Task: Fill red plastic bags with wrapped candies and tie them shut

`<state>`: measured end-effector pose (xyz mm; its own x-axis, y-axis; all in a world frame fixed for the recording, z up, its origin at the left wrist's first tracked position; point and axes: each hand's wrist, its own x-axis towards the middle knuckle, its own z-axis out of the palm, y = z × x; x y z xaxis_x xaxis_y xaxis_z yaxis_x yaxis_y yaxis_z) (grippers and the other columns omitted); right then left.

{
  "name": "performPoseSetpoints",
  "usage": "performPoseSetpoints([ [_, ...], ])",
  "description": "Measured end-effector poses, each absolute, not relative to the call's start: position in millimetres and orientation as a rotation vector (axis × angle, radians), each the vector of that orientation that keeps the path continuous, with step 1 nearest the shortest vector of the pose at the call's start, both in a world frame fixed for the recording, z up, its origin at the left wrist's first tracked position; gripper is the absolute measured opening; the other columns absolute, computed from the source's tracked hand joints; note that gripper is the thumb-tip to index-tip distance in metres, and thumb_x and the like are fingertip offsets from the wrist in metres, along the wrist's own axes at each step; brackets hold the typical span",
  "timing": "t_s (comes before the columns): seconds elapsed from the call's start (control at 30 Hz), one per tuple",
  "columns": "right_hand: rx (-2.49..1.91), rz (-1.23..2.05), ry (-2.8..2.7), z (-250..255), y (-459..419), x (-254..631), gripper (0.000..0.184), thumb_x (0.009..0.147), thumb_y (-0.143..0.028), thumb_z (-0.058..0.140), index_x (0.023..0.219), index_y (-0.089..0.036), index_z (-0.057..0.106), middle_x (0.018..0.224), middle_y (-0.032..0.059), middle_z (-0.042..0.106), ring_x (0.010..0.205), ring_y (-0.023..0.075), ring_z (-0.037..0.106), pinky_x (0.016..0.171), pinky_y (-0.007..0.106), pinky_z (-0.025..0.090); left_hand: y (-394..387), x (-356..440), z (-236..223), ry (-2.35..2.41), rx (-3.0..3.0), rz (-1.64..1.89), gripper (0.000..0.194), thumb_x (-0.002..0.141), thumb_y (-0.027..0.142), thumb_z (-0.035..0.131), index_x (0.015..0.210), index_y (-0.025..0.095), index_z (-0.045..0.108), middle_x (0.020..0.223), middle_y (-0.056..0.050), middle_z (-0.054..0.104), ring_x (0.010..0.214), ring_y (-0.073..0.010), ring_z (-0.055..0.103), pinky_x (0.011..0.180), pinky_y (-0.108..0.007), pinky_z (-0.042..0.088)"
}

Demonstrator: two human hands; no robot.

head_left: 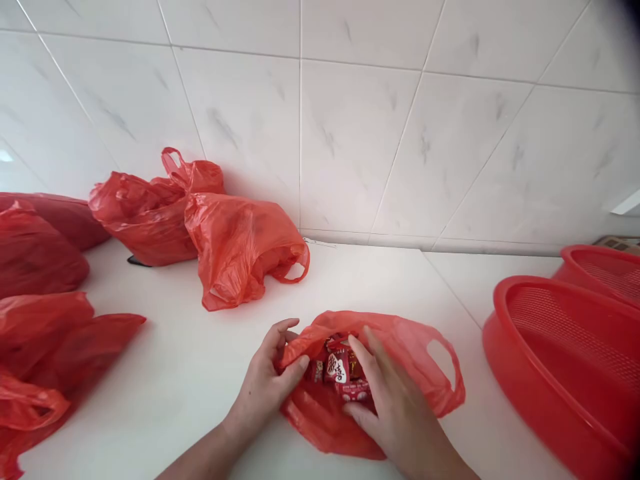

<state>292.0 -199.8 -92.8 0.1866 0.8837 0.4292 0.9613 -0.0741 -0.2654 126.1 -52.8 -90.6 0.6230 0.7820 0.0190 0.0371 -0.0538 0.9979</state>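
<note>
In front of me a red plastic bag [325, 427] lies on the white surface with its mouth spread. Inside it are several dark red wrapped candies [337, 368], printed with white characters. My left hand [273, 370] pinches the bag's left rim between thumb and fingers. Over the bag's opening is my right hand [387, 393], its thumb and fingers apart around the right side of the candies. Its fingertips touch or nearly touch the wrappers; no firm hold is visible. One bag handle [457, 370] sticks out to the right, beyond that hand.
Against the tiled wall [360, 147] stand filled red bags [150, 213], one slumped bag [240, 240] among them. More red bags [40, 253] crowd the left edge. Two red perforated plastic baskets [515, 347] stand at the right. The white tabletop [175, 373] runs between them.
</note>
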Motion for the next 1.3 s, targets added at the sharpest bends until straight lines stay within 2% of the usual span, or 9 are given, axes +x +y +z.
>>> performPoseSetpoints([
  [0.1, -2.044, 0.143, -1.616, -102.1, -188.8, 296.5, 0.055, 0.070, -0.016, 0.063, 0.124, -0.024, 0.051, 0.123, 0.0089, 0.060, 0.110, 0.0285, 0.057, 0.089, 0.045, 0.050, -52.4, 124.2, -85.6, 0.752, 1.332, 0.681, 0.044, 0.080, 0.044, 0.060, 0.117, 0.023, 0.047, 0.080, -0.001, 0.066, 0.069, -0.0183, 0.064, 0.064, -0.029, 0.052],
  [0.2, -1.939, 0.321, -1.409, -97.8, -189.5, 298.2, 0.039, 0.071, -0.016, 0.062, 0.109, -0.027, 0.059, 0.111, 0.0039, 0.064, 0.105, 0.0241, 0.059, 0.092, 0.042, 0.048, -50.7, 122.9, -81.6, 0.746, 1.154, 0.659, 0.043, 0.078, 0.045, 0.062, 0.112, 0.022, 0.051, 0.089, -0.005, 0.071, 0.071, -0.0210, 0.067, 0.064, -0.031, 0.053],
  [0.33, -1.747, 0.612, -0.992, -85.2, -195.5, 293.8, 0.049, 0.065, -0.019, 0.069, 0.111, -0.027, 0.056, 0.117, 0.0045, 0.062, 0.108, 0.0240, 0.058, 0.093, 0.040, 0.047, -49.8, 122.8, -81.0, 0.692, 1.073, 0.653, 0.037, 0.076, 0.044, 0.064, 0.105, 0.022, 0.056, 0.095, -0.006, 0.072, 0.071, -0.0218, 0.067, 0.064, -0.032, 0.053],
  [0.53, -1.232, 1.078, -0.647, -84.3, -198.1, 305.1, 0.053, 0.064, -0.032, 0.077, 0.114, -0.028, 0.057, 0.107, 0.0037, 0.066, 0.089, 0.0200, 0.064, 0.078, 0.033, 0.051, -49.0, 123.3, -83.6, 0.660, 1.099, 0.665, 0.036, 0.080, 0.042, 0.061, 0.109, 0.021, 0.057, 0.102, -0.008, 0.070, 0.079, -0.0230, 0.066, 0.069, -0.032, 0.053],
  [0.73, -0.988, 1.230, -0.459, -91.7, -201.5, 310.8, 0.021, 0.074, -0.040, 0.071, 0.085, -0.023, 0.067, 0.076, 0.0012, 0.064, 0.065, 0.0140, 0.060, 0.055, 0.025, 0.047, -47.1, 122.4, -84.5, 0.651, 1.168, 0.674, 0.033, 0.086, 0.042, 0.054, 0.110, 0.021, 0.061, 0.102, -0.007, 0.069, 0.081, -0.0215, 0.064, 0.071, -0.030, 0.052],
  [0.87, -0.950, 1.252, -0.447, -94.5, -202.8, 312.7, 0.023, 0.077, -0.044, 0.066, 0.079, -0.022, 0.068, 0.071, 0.0009, 0.062, 0.058, 0.0116, 0.056, 0.050, 0.023, 0.046, -46.6, 122.8, -85.2, 0.649, 1.173, 0.689, 0.033, 0.085, 0.041, 0.054, 0.110, 0.021, 0.063, 0.100, -0.006, 0.070, 0.082, -0.0209, 0.063, 0.073, -0.029, 0.051],
  [1.07, -1.281, 0.966, -0.573, -92.6, -206.5, 322.3, 0.039, 0.062, -0.041, 0.077, 0.096, -0.025, 0.068, 0.076, 0.0003, 0.062, 0.052, 0.0094, 0.049, 0.043, 0.020, 0.040, -46.1, 123.3, -86.2, 0.635, 1.193, 0.676, 0.030, 0.086, 0.042, 0.052, 0.104, 0.021, 0.063, 0.098, -0.007, 0.069, 0.079, -0.0218, 0.063, 0.071, -0.030, 0.050],
  [1.17, -1.499, 0.750, -0.673, -83.4, -208.9, 322.3, 0.032, 0.067, -0.039, 0.072, 0.095, -0.023, 0.068, 0.087, 0.0021, 0.065, 0.059, 0.0117, 0.052, 0.051, 0.022, 0.045, -45.6, 123.1, -87.0, 0.636, 1.203, 0.687, 0.029, 0.086, 0.043, 0.052, 0.100, 0.021, 0.063, 0.099, -0.007, 0.069, 0.079, -0.0219, 0.063, 0.071, -0.030, 0.050],
  [1.3, -1.703, 0.437, -1.022, -73.7, -206.6, 314.9, 0.024, 0.082, -0.037, 0.053, 0.099, -0.026, 0.065, 0.096, 0.0052, 0.065, 0.085, 0.0210, 0.061, 0.070, 0.027, 0.052, -45.4, 123.1, -88.2, 0.639, 1.190, 0.689, 0.028, 0.084, 0.044, 0.054, 0.096, 0.020, 0.064, 0.094, -0.006, 0.070, 0.077, -0.0217, 0.063, 0.070, -0.030, 0.050],
])
